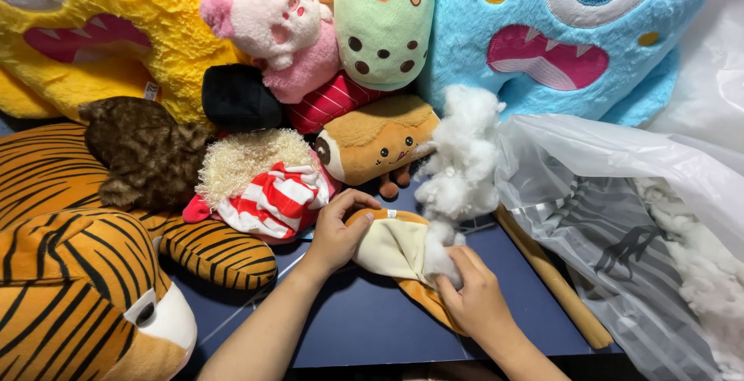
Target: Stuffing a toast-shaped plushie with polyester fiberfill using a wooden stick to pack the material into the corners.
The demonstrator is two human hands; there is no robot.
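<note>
Holding the flat tan-and-cream plush skin [395, 251] between my hands on the dark blue table [364, 327], I see my left hand [335, 234] curled over its top edge, gripping. My right hand [471, 294] pinches white stuffing [463, 165] at the opening. I'd judge small tufts pushed deep work best, with the left hand keeping the opening taut. The clear stuffing bag [620, 218] lies just right of my right hand.

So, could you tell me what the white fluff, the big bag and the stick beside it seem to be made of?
White fluff: loose fibre stuffing, probably polyester; wispy, matte clumps. Big bag: thin translucent plastic, glossy and creased. Stick: looks like bare wood, tan and matte.
</note>
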